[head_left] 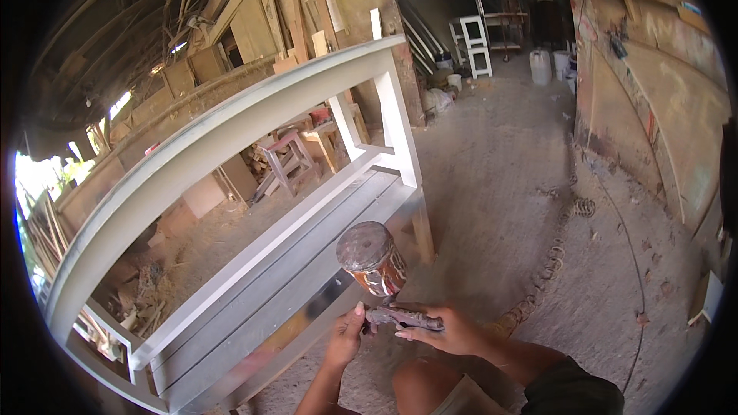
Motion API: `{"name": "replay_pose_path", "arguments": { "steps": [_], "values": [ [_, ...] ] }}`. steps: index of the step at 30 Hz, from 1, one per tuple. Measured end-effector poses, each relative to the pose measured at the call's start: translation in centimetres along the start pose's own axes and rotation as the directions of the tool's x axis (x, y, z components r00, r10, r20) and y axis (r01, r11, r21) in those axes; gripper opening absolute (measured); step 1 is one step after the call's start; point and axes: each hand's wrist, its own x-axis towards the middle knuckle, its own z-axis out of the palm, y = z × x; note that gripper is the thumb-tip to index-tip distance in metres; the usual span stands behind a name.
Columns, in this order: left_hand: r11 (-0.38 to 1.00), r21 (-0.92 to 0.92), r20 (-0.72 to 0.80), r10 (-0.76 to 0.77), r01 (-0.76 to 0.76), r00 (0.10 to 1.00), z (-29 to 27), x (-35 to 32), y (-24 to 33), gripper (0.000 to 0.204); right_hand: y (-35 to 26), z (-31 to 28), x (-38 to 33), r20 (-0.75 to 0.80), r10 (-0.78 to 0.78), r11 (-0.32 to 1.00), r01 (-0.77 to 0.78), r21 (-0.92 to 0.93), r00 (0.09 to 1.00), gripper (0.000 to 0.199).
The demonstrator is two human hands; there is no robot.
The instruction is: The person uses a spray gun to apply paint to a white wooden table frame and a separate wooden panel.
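Left hand (347, 338), right hand (457, 330) — both curled

table (254, 100) left of spray gun (375, 267) | coiled hose (554, 261) right | stool (286, 142) behind table

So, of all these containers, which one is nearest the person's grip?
The paint-streaked cup on the spray gun, held between left grip and right grip; the translucent jerrycan and white buckets stand far back on the floor.

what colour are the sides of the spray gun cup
The cup has reddish-brown sides with whitish streaks; head view.
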Motion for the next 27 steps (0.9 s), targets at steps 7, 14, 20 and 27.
{"name": "replay_pose_path", "arguments": {
  "steps": [7, 14, 20, 27],
  "values": [
    [0.987, -0.103, -0.052, -0.127, 0.122, 0.99, 2.6, 3.2, -2.4, 0.052, 1.7, -3.2, -0.3, -0.004, 0.152, 0.985, -0.151, 0.082, 0.988, 0.047],
    [0.961, -0.164, -0.059, -0.237, 0.225, 0.97, 2.6, 4.6, -2.7, 0.048, 1.8, -3.5, 0.6, -0.082, 0.055, 0.998, -0.055, 0.006, 0.995, 0.047],
    [0.909, -0.02, 0.17, -0.408, 0.417, 0.897, 1.2, 6.1, 0.9, 0.053, 4.1, -4.4, 1.6, -0.002, 0.035, 0.998, -0.035, 0.058, 0.999, 0.048],
    [0.874, 0.463, 0.047, -0.188, 0.146, 0.981, -1.0, 4.2, 4.7, 0.045, 4.6, -3.7, 3.4, 0.137, 0.268, 0.954, -0.283, 0.101, 0.954, 0.047]
  ]
}}
